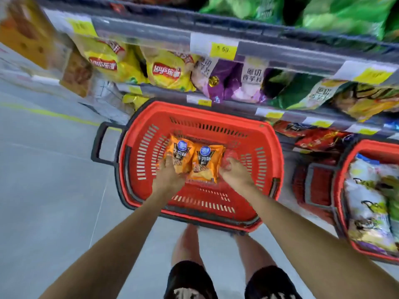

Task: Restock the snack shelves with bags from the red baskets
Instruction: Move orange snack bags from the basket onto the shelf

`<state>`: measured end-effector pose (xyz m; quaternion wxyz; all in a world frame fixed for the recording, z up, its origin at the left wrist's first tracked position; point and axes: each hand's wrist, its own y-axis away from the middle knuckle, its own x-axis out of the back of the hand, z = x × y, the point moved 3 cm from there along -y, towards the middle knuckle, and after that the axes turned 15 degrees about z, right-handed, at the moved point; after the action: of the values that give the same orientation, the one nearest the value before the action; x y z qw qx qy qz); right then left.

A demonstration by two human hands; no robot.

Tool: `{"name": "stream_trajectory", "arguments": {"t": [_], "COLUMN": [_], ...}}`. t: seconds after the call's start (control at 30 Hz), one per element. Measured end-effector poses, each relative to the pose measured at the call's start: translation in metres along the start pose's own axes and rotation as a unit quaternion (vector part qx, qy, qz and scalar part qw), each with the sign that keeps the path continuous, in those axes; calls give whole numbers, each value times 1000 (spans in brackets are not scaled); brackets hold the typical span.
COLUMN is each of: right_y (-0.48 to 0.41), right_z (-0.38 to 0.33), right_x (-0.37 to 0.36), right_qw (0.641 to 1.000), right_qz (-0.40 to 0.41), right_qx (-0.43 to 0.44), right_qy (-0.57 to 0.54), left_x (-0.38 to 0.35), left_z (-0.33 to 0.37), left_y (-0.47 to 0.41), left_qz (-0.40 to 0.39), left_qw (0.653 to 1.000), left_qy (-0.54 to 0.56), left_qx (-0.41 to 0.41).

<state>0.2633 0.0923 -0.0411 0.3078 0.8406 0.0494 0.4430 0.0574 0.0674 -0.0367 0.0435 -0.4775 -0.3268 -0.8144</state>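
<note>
Head view: a red plastic basket with slotted walls [200,111] stands on the pale grey floor [54,169] at the middle of the frame, its black loop handle [101,143] sticking out at 9 o'clock. Two orange foil snack bags lie side by side inside it, touching each other. The left hand [169,178] reaches in from 6 o'clock, its fingers curled over the lower edge of the left orange bag [180,154], holding it. The right hand [234,171] sits at the right edge of the right orange bag [206,162], fingers bent. Motion blur makes it impossible to tell whether it grips the bag or only touches it.

At 12 o'clock the grey metal shelves [140,29] carry yellow crisp bags [166,72], purple-and-white bags [226,83] beside them and green bags [345,14] on the tier above. Yellow price tags [222,49] line the shelf edges. At 3 o'clock a second red basket [341,190] holds white-and-yellow packets [367,201], heaped up to its rim. At 6 o'clock, black shorts [187,279] show below the basket.
</note>
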Motion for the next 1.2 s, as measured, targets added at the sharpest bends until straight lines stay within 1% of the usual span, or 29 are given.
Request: {"name": "stream_trajectory", "arguments": {"t": [0.17, 0.33, 0.43, 0.57, 0.7, 0.8, 0.9, 1.0, 1.07, 1.2], "right_y": [-54, -108, -139, -171, -193, -202, -211, -212, -209, -200], "right_z": [33, 62, 76, 82, 86, 96, 106, 110, 111, 105], "right_x": [-101, -177, -219, -263, -299, -316, -321, -317, -311, -296], "right_qw": [999, 996, 992, 979, 976, 974, 973, 973, 972, 972], "right_qz": [-30, -34, -8, 36, 45, 60, 85, 119, 146, 153], "right_qx": [-42, -78, -121, -194, -210, -217, -216, -198, -184, -175], "right_qy": [8, -33, -47, -47, -27, -16, -3, 21, 18, -18], "left_x": [-85, -163, -199, -232, -256, -269, -277, -277, -271, -254], "left_z": [-42, -75, -85, -96, -114, -125, -131, -132, -133, -134], "left_y": [-56, -121, -156, -193, -223, -232, -236, -235, -231, -218], "left_qz": [5, 6, 14, 68, 77, 90, 98, 107, 122, 128], "left_qw": [1000, 1000, 999, 996, 993, 989, 989, 990, 990, 991], "left_qy": [17, -2, -18, -49, -83, -118, -113, -89, -74, -25], "left_qx": [10, 28, 24, -11, -11, -21, -15, -7, -11, 9]}}
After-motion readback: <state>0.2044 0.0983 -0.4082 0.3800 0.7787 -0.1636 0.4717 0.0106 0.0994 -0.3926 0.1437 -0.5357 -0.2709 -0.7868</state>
